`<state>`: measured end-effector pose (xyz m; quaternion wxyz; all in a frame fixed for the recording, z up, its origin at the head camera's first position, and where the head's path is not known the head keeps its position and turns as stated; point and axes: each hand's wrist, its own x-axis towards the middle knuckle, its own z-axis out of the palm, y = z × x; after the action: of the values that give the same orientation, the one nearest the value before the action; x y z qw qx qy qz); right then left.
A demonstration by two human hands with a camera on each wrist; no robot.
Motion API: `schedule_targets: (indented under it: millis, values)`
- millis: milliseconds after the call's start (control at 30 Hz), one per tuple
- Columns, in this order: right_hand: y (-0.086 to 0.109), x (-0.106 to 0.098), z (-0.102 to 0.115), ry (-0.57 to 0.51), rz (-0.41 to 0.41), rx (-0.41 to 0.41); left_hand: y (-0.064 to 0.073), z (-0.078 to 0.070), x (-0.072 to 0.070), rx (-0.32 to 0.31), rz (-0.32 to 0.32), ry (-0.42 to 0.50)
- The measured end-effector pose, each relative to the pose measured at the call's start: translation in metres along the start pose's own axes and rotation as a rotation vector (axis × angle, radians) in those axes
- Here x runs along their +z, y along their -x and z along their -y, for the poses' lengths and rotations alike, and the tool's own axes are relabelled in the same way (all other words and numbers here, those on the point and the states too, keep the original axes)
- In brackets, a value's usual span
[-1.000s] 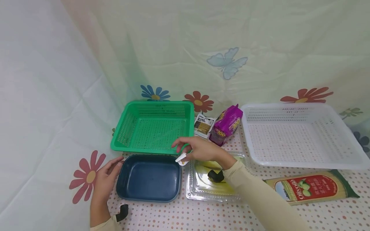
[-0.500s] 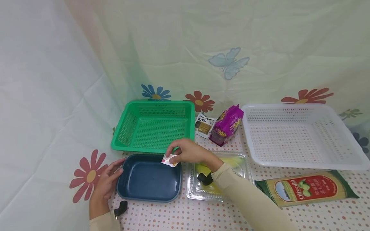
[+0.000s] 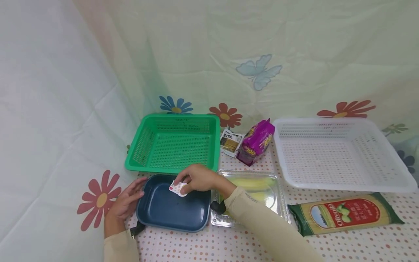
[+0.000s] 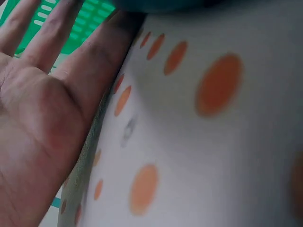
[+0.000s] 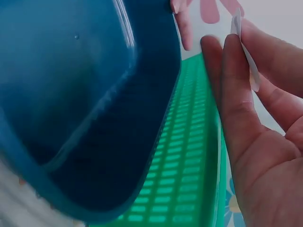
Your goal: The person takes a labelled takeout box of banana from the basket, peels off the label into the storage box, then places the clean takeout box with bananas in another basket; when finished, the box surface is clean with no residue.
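From the head view, we see a small, flat, white piece with red print point(image 3: 175, 188) pinched between the thumb and curled fingertips of the right hand point(image 3: 200, 177), jutting left of the thumb, over one dark-blue rectangular tub with rounded corners point(image 3: 176, 211). The left hand point(image 3: 127, 202), fingers extended and gripping nothing, is at the tub's left rim. We count two perforated plastic baskets, one green point(image 3: 178, 149) and one white point(image 3: 327, 154); one small printed sachet point(image 3: 231, 142); one shiny purple bag point(image 3: 256, 142); one clear, ridged plastic box point(image 3: 222, 221) with yellow contents; and one long, green-ended packet with a red label point(image 3: 347, 214), on a dotted tablecloth point(image 3: 203, 247). From the left wrist, we see the left palm and spread fingers beside the orange-dotted cloth, green slotted mesh beyond. From the right wrist, the white piece shows nearly edge-on, thin and slightly bent, clamped between thumb and fingers, beside the tub's smooth interior.
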<state>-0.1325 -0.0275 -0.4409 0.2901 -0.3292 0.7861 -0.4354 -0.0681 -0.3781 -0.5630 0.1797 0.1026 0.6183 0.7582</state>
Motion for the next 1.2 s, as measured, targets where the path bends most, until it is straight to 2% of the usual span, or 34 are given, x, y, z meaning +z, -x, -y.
schedule_targets:
  millis: [100, 167, 367, 500, 733, 900, 1033, 1200]
  values:
    - [-0.005, 0.003, 0.004, 0.027, 0.017, -0.006, -0.001, -0.001, 0.001, 0.004, 0.008, 0.007]
    - [-0.008, 0.005, 0.006, 0.048, 0.026, -0.014, -0.001, -0.001, 0.002, -0.015, -0.023, -0.017]
    - [-0.019, 0.012, 0.011, 0.075, 0.058, -0.029, 0.003, -0.001, 0.006, -0.095, -0.14, -0.166]
    - [-0.027, 0.017, 0.01, 0.082, 0.072, -0.017, 0.003, -0.003, 0.008, -0.113, -0.169, -0.211]
    - [-0.046, 0.028, 0.007, 0.162, 0.127, -0.03, 0.002, -0.004, 0.011, -0.073, -0.203, -0.245]
    - [-0.058, 0.036, 0.01, 0.189, 0.153, -0.023, 0.001, -0.003, 0.009, -0.043, -0.205, -0.27]
    - [-0.068, 0.045, 0.011, 0.22, 0.155, 0.008, -0.004, -0.004, 0.006, -0.049, -0.214, -0.285]
    - [-0.079, 0.059, 0.011, 0.266, 0.159, 0.035, -0.01, -0.004, 0.002, -0.028, -0.146, -0.22]
